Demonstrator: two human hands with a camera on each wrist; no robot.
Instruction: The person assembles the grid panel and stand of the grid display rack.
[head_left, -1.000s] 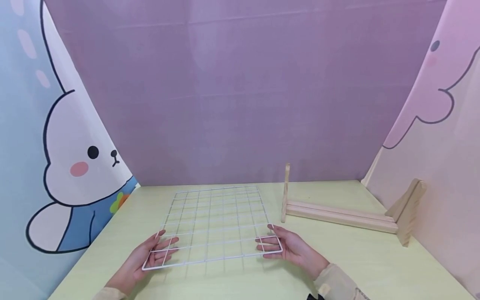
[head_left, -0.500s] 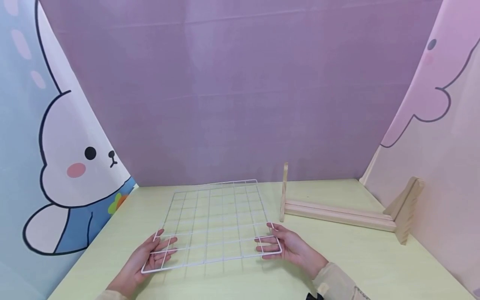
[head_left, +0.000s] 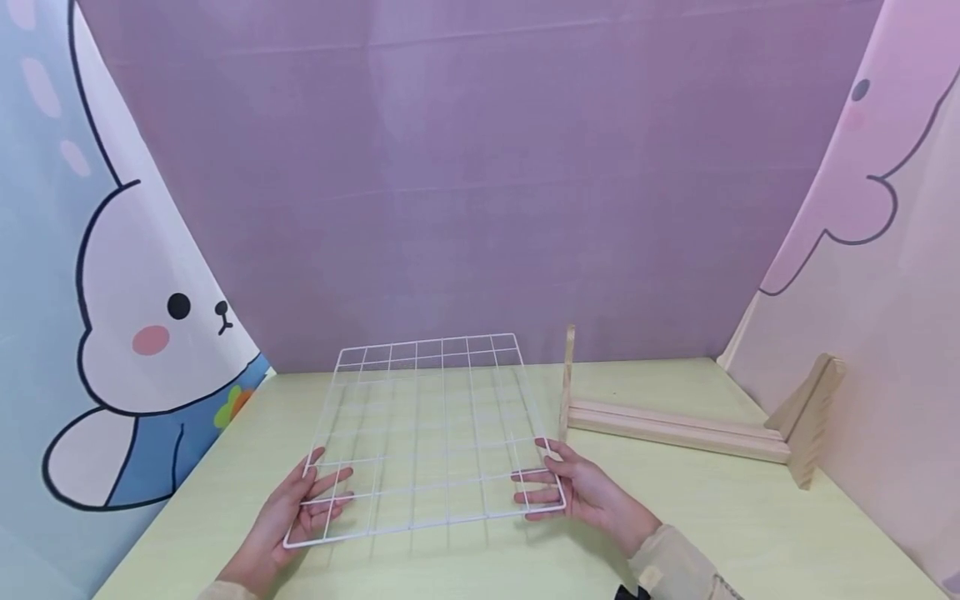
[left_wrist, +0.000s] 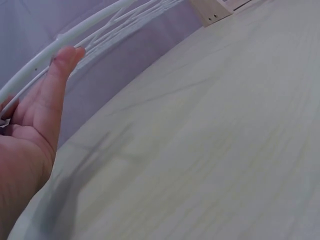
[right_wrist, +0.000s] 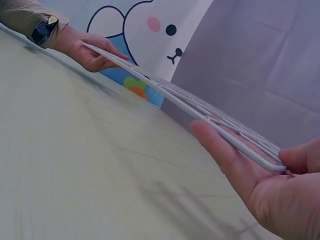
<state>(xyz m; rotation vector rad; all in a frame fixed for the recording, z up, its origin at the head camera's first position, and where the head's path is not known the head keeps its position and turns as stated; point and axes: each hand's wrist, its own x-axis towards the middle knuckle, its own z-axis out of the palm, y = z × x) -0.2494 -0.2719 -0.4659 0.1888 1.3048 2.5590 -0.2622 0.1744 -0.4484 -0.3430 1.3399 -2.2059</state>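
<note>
A white wire grid panel (head_left: 411, 527) is held up off the table in the head view, its far edge raised above its near edge. My left hand (head_left: 288, 517) grips its near left corner, thumb at the side wire and fingers spread beneath. At the near right corner my right hand (head_left: 588, 496) grips it likewise, fingers under the wires. From the right wrist view, the panel (right_wrist: 172, 96) stretches between both hands, and its rim lies between the right thumb (right_wrist: 300, 157) and fingers. Shadows of hand and wires fall on the table below.
A wooden stand (head_left: 675, 432), a long grooved bar with an upright piece at each end, rests on the pale yellow table (head_left: 712, 533) to the right. Behind hangs a purple cloth (head_left: 480, 183). Cartoon-printed cloths flank the table, a rabbit (head_left: 150, 283) on the left.
The panel's far edge has risen from near table level to in front of the purple cloth, so the panel tilts up more. Both hands keep their grip at the near corners. The wooden stand is unmoved.
</note>
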